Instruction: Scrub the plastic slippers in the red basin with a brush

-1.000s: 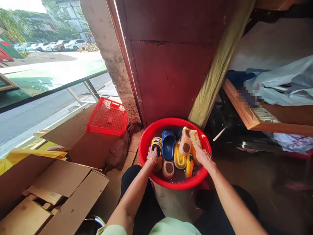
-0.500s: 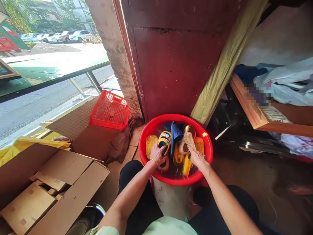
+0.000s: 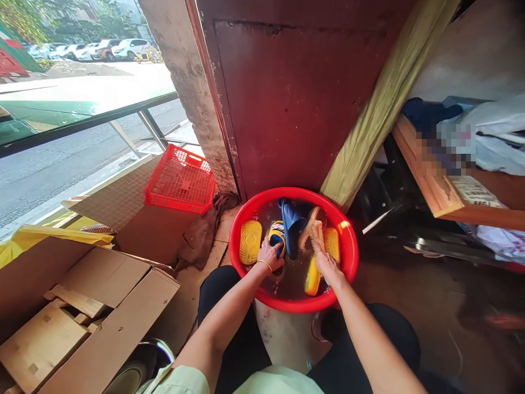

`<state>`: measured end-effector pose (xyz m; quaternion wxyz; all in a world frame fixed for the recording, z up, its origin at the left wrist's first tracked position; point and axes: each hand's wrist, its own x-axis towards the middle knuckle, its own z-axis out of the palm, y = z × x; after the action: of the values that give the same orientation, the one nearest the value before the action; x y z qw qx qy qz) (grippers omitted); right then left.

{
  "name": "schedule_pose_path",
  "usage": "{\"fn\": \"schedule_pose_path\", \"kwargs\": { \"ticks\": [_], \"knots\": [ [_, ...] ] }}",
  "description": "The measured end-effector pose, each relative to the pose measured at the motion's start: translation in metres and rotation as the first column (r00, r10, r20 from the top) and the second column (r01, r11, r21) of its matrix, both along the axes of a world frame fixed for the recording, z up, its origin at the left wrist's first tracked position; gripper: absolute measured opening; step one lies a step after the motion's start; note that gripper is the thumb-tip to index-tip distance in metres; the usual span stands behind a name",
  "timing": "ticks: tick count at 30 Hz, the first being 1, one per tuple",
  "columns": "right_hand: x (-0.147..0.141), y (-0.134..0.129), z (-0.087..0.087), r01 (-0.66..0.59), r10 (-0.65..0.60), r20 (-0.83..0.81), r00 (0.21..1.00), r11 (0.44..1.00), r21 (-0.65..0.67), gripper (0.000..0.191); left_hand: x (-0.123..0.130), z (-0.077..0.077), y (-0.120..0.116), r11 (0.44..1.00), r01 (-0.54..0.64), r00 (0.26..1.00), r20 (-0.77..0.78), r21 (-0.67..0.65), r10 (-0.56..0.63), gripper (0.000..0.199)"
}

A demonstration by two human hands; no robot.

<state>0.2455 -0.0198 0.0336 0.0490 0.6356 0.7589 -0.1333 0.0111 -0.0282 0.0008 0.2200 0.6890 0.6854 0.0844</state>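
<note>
A red basin [image 3: 350, 257] of murky water holds several slippers. My left hand [image 3: 270, 255] grips a yellow slipper with a dark blue inside [image 3: 277, 232] at the basin's left centre. In my right hand [image 3: 327, 265] is a pale brush [image 3: 316, 234], bristles showing, over the right part of the water. Beside the brush lies a brown slipper [image 3: 305, 238]. Upright in the middle stands a blue slipper [image 3: 292, 219]. A yellow slipper [image 3: 250, 242] floats sole up at the left, another yellow one [image 3: 313, 278] lies below my right hand, and a yellow sole [image 3: 332, 244] shows at the right.
Left of the basin are a red plastic crate [image 3: 180, 180], a brown cloth [image 3: 200, 241] and an open cardboard box [image 3: 135, 306] with wooden pieces. A dark red door [image 3: 287, 109] rises behind. At the right, a wooden shelf [image 3: 447, 205] juts out above the floor.
My left hand has lowered the yellow and blue slipper towards the water. A yellow slipper near the middle is no longer visible. The left yellow sole shows more fully, and the view has shifted slightly.
</note>
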Motion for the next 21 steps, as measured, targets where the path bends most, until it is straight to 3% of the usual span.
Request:
{"fn": "schedule_pose_path", "kwargs": {
  "ticks": [5, 11, 15, 18, 21],
  "knots": [
    [0.01, -0.013, 0.006, 0.055, -0.052, 0.052, 0.997, 0.997, -0.054, 0.07, -0.003, 0.01, -0.003, 0.996, -0.085, 0.995, 0.049, -0.021, 0.086, 0.071],
    [0.013, -0.033, 0.02, 0.059, -0.06, -0.069, 0.996, 0.998, -0.012, 0.065, -0.014, 0.037, -0.026, 0.975, -0.217, 0.968, 0.142, 0.044, 0.209, 0.063],
    [-0.011, -0.036, 0.034, -0.035, 0.047, -0.147, 0.988, 0.995, 0.089, 0.061, -0.027, 0.047, -0.039, 0.955, -0.28, 0.955, 0.13, 0.097, 0.267, 0.061],
    [-0.029, -0.032, 0.038, -0.128, 0.129, -0.088, 0.988, 0.992, 0.02, 0.06, -0.037, 0.052, -0.047, 0.933, -0.321, 0.944, 0.138, 0.161, 0.301, 0.061],
    [-0.041, -0.026, 0.031, -0.19, 0.19, -0.018, 0.982, 0.982, -0.005, 0.054, -0.045, 0.057, -0.056, 0.909, -0.357, 0.93, 0.17, 0.217, 0.324, 0.06]
  ]
}}
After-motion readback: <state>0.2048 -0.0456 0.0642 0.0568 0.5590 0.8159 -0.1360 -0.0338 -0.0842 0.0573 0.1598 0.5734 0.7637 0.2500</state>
